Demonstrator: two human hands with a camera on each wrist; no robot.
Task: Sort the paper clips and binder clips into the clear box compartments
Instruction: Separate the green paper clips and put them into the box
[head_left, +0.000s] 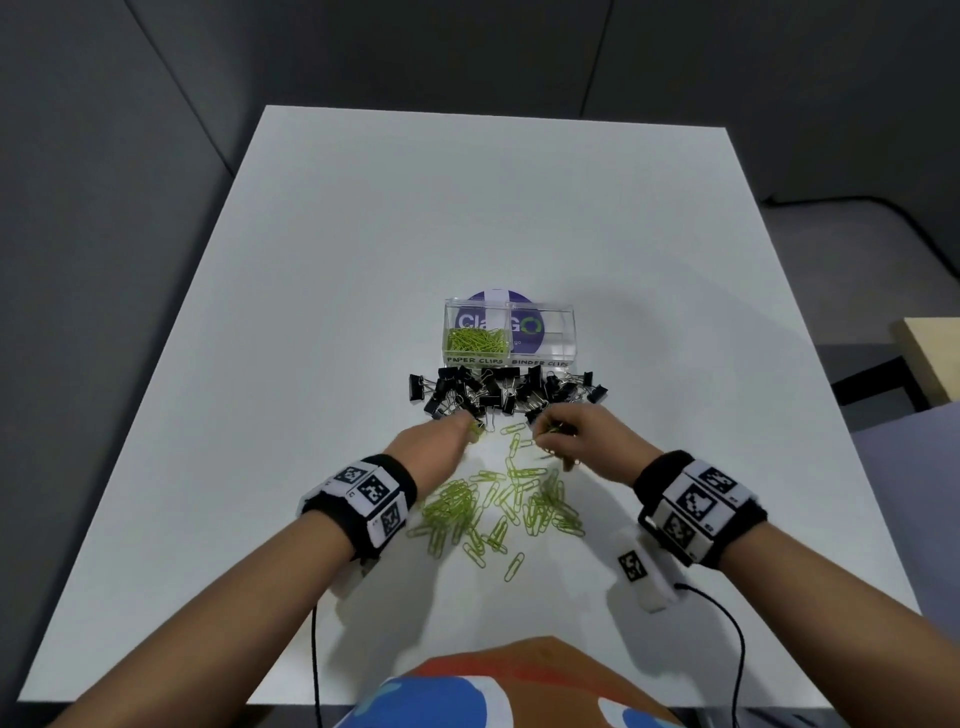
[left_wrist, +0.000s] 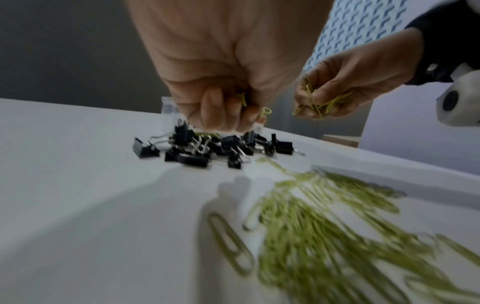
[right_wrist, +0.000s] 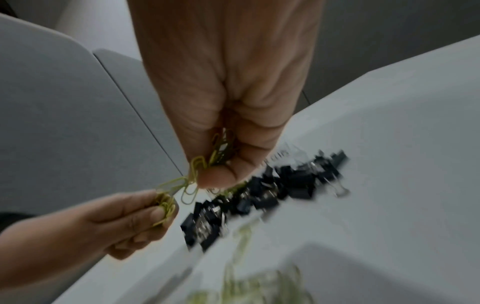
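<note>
Loose green paper clips lie scattered on the white table near me. Beyond them a heap of black binder clips stretches in front of the clear box. Its left compartment holds green paper clips; the right one looks bare. My left hand grips a small bunch of green paper clips above the table. My right hand also pinches a bunch of green paper clips, close beside the left.
The box carries handwritten labels and stands over a purple round sticker. A white camera unit with a black cable hangs under my right wrist. A wooden surface shows beyond the table's right edge. Grey walls surround the table.
</note>
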